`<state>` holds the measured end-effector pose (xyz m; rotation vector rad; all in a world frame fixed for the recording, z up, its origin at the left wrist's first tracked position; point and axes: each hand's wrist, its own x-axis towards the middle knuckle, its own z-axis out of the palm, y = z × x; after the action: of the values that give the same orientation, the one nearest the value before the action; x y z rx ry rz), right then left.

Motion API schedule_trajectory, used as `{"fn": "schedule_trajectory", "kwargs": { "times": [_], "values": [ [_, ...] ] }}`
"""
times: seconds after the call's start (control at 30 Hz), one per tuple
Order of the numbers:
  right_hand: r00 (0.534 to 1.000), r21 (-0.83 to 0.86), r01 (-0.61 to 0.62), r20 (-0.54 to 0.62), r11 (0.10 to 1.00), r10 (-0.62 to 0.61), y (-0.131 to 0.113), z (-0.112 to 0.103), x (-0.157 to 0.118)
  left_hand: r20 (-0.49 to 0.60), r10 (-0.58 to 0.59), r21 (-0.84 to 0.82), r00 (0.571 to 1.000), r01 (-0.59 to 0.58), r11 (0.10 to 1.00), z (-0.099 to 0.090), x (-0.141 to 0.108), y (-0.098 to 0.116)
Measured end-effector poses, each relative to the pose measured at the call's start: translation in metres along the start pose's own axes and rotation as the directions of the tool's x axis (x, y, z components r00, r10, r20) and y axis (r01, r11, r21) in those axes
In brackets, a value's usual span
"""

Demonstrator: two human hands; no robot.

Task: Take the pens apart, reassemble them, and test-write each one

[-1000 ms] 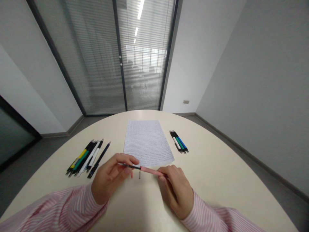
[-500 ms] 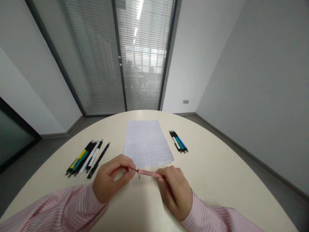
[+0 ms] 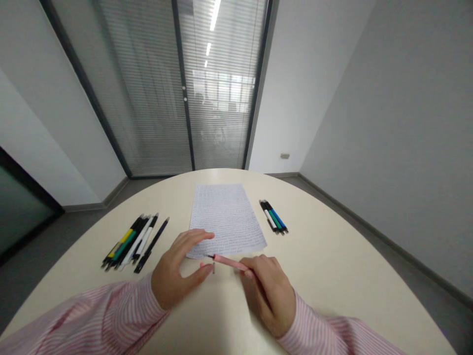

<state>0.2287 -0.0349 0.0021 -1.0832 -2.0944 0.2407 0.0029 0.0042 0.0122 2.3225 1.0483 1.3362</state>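
Checking L to R: pen bundle [image 3: 129, 244] lies on tbl [image 3: 325, 256], near its L edge, w/ open room up to L hand [image 3: 177, 264]. Hand is open, fingers apart, holding nothing, just beside lower corner of handwritten sheet [image 3: 225, 217]. Small grey piece [image 3: 213, 267] sits btwn hands. Pink pen [image 3: 227, 261] clamped in R hand [image 3: 268, 296], black tip just off sheet's lower edge. Pen group [image 3: 273, 217] right of sheet; wide room to tbl's R edge.

Pink pen [image 3: 228, 262], black tip pointing left
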Motion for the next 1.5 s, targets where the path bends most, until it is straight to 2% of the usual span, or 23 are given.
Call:
{"fn": "schedule_trajectory", "kwargs": {
  "times": [0.1, 0.17, 0.27, 0.37, 0.43, 0.5, 0.57, 0.6, 0.67, 0.73, 0.9, 1.23, 1.4, 1.5],
  "values": [
    [1.0, 0.019, -0.015, -0.006, 1.0, 0.015, 0.0, 0.0, 0.0, 0.057, 0.091, 0.193, 0.994, -0.101, 0.976, 0.008, -0.004, -0.008],
    [1.0, 0.025, -0.015, -0.01, 1.0, 0.016, 0.0, 0.0, 0.001, 0.098, 0.09, 0.251, 0.991, -0.113, 0.961, 0.011, -0.006, -0.011],
    [1.0, 0.018, -0.021, -0.008, 1.0, 0.021, -0.001, 0.0, 0.001, 0.124, 0.087, 0.262, 0.988, -0.117, 0.958, 0.012, -0.007, -0.011],
    [1.0, 0.013, -0.028, -0.01, 1.0, 0.028, -0.002, -0.001, 0.0, 0.124, 0.086, 0.182, 0.989, -0.108, 0.977, 0.01, -0.005, -0.01],
    [0.999, 0.012, -0.029, -0.025, 1.0, 0.03, -0.001, 0.0, 0.0, 0.105, -0.007, 0.075, 0.994, -0.001, 0.997, 0.006, -0.002, -0.011],
    [0.999, 0.007, -0.039, -0.031, 0.999, 0.039, -0.001, 0.0, 0.0, 0.078, -0.21, -0.076, 0.975, 0.215, 0.974, 0.0, 0.001, -0.013],
    [0.998, -0.003, -0.052, -0.022, 0.999, 0.052, 0.0, 0.001, 0.0, 0.053, -0.42, -0.26, 0.906, 0.418, 0.87, -0.005, 0.003, -0.013],
    [0.998, -0.009, -0.055, -0.018, 0.998, 0.054, 0.001, 0.001, -0.001, 0.041, -0.495, -0.349, 0.868, 0.477, 0.807, -0.007, 0.005, -0.012],
    [0.998, -0.018, -0.055, -0.025, 0.998, 0.054, 0.002, 0.001, -0.001, 0.015, -0.58, -0.474, 0.814, 0.516, 0.713, -0.009, 0.007, -0.008],
    [0.998, -0.023, -0.054, -0.034, 0.998, 0.054, 0.002, 0.002, -0.001, -0.006, -0.611, -0.526, 0.792, 0.517, 0.676, -0.01, 0.008, -0.002],
    [0.997, -0.036, -0.065, -0.032, 0.997, 0.064, 0.003, 0.001, -0.002, -0.03, -0.623, -0.555, 0.781, 0.506, 0.661, -0.009, 0.008, 0.004],
    [0.998, -0.046, -0.059, -0.026, 0.997, 0.057, 0.002, 0.001, -0.001, -0.021, -0.587, -0.553, 0.809, 0.48, 0.681, -0.011, 0.008, 0.005],
    [0.998, -0.046, -0.065, -0.024, 0.997, 0.064, 0.003, 0.002, -0.002, -0.056, -0.577, -0.548, 0.815, 0.458, 0.7, -0.011, 0.007, 0.004],
    [0.998, -0.046, -0.066, -0.015, 0.997, 0.065, 0.003, 0.002, -0.002, -0.038, -0.545, -0.52, 0.838, 0.449, 0.727, -0.012, 0.007, 0.001]
  ]
}}
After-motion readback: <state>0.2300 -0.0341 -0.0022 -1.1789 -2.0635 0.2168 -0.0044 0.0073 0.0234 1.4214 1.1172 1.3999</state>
